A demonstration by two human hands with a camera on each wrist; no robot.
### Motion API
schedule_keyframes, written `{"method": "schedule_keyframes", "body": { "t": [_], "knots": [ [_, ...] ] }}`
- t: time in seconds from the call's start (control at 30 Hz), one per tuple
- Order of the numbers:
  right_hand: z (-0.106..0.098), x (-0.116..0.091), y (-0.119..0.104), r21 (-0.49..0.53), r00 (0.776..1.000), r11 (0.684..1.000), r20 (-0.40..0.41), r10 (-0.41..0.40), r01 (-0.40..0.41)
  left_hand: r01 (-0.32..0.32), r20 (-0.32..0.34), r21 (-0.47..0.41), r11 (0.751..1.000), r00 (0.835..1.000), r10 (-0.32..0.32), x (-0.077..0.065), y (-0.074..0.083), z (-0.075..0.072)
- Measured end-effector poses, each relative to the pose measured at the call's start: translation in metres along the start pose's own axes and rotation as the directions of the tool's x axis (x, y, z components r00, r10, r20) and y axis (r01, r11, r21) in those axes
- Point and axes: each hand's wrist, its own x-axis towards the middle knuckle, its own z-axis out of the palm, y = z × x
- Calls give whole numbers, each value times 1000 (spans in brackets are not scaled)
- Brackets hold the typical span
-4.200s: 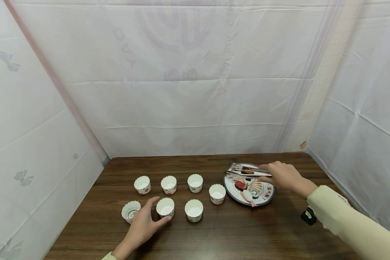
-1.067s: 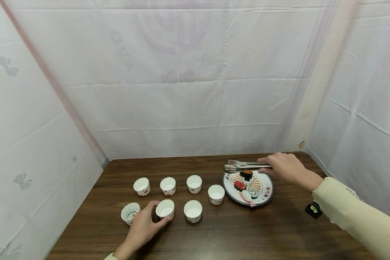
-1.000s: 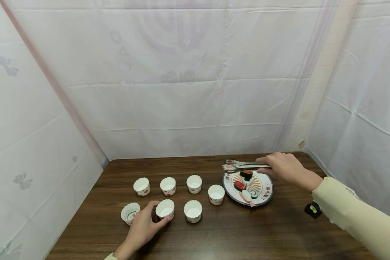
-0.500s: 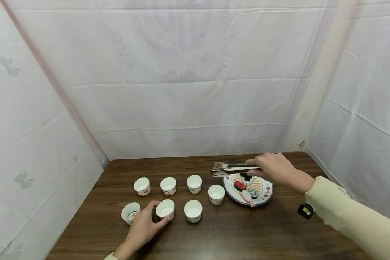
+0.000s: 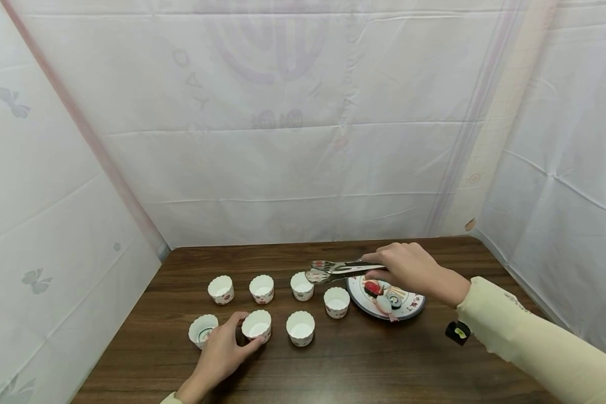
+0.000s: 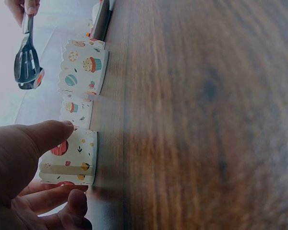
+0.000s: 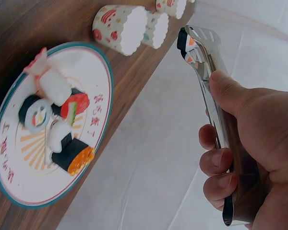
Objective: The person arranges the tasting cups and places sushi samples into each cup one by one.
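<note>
My right hand (image 5: pixel 411 269) grips metal tongs (image 7: pixel 213 91), raised over the back-row cup nearest the plate. Pinched in the tips of the tongs is a black-wrapped sushi roll (image 7: pixel 185 43) with white and orange inside. My left hand (image 5: pixel 222 348) holds a white paper baking cup (image 5: pixel 257 325) between thumb and fingers, upright on the table; its patterned side (image 6: pixel 69 155) shows in the left wrist view. Left of that hand, another baking cup (image 5: pixel 202 330) contains a round sushi piece. A round plate (image 7: pixel 19 191) bears several sushi pieces, among them shrimp sushi (image 7: pixel 53 86) and an orange-topped roll (image 7: pixel 77 155).
More white baking cups stand in loose rows: one at the back left (image 5: pixel 220 290), one beside it (image 5: pixel 261 289), one in front (image 5: pixel 300 328) and one next to the plate (image 5: pixel 336 303). The wooden table (image 5: pixel 363 365) ends at a white cloth wall (image 5: pixel 283 168).
My right hand has carried the tongs left, from above the plate to above the back-row cup. My left hand stays at the same baking cup.
</note>
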Motion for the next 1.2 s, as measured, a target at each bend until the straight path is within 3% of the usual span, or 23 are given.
{"method": "schedule_keyframes", "body": {
  "t": [0.77, 1.2],
  "knots": [
    [25, 37, -57, 58, 979, 978, -37, -199, 201, 0, -8, -1, 1000, 1000, 0, 0, -1, 0],
    [38, 49, -79, 62, 975, 973, 10, -223, 222, 3, 12, -16, 1000, 1000, -3, 0, 1, 1]
  ]
}}
